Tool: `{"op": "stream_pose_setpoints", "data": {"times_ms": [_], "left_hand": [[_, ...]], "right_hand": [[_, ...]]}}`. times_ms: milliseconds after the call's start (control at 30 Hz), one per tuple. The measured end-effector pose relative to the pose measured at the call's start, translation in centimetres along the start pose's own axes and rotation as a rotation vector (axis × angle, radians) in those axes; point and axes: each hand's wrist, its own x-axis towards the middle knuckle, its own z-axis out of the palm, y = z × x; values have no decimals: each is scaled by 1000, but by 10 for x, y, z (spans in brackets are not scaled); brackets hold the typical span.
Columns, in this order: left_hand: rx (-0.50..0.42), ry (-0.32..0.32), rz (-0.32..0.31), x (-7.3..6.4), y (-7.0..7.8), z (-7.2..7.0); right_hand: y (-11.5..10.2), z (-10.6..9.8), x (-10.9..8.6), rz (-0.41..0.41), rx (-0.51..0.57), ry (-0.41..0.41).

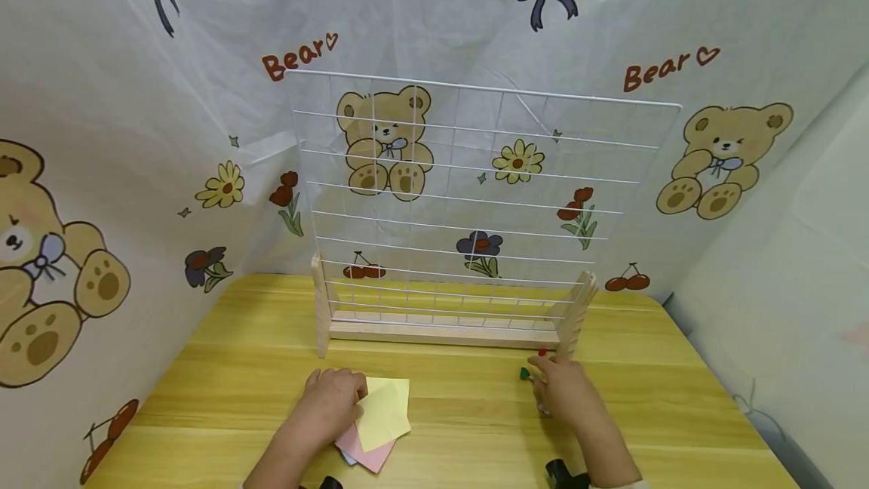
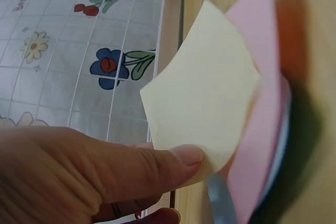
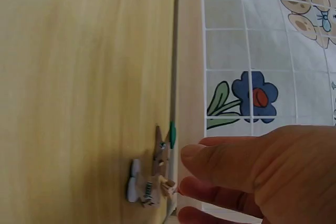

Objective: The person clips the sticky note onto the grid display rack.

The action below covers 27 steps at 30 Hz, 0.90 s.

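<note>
My left hand point(image 1: 331, 402) pinches a yellow sheet of paper point(image 1: 383, 413) by its edge, thumb on top. In the left wrist view the sheet curves up from the thumb. Under it lie a pink sheet point(image 2: 260, 103) and a blue sheet point(image 2: 223, 203), fanned out. My right hand point(image 1: 566, 391) is low over several small clothespins, its fingers loosely bent and thumb apart from the fingers. One wooden clothespin point(image 3: 160, 150) has a green ornament point(image 3: 172, 135); another clip with a pale ornament point(image 3: 134, 182) lies beside it. Near the fingertips shows a red ornament point(image 1: 542, 352).
A white wire grid point(image 1: 441, 249) stands upright in a wooden base point(image 1: 441, 332) behind both hands. The wood-grain table point(image 1: 468, 406) extends in front of it. A bear-print cloth point(image 1: 434, 36) hangs at the back and sides. Black wrist-camera parts point(image 1: 566, 474) sit by the right forearm.
</note>
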Motion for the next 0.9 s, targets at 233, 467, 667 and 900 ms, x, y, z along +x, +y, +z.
{"op": "stream_pose_setpoints", "data": {"times_ms": [233,467,667,900], "left_hand": [[-24,-3,-4,1,-1,-4],[-41,10,1,-1,-3,-7],[-53,-13,-13,-2,-3,-11],[-55,55,19,-1,-3,-13]], "right_hand": [[0,12,1,-41,11,16],[-5,15,4,36,93,-69],[-7,15,3,29,81,-43],[-7,19,3,12,64,-15]]}}
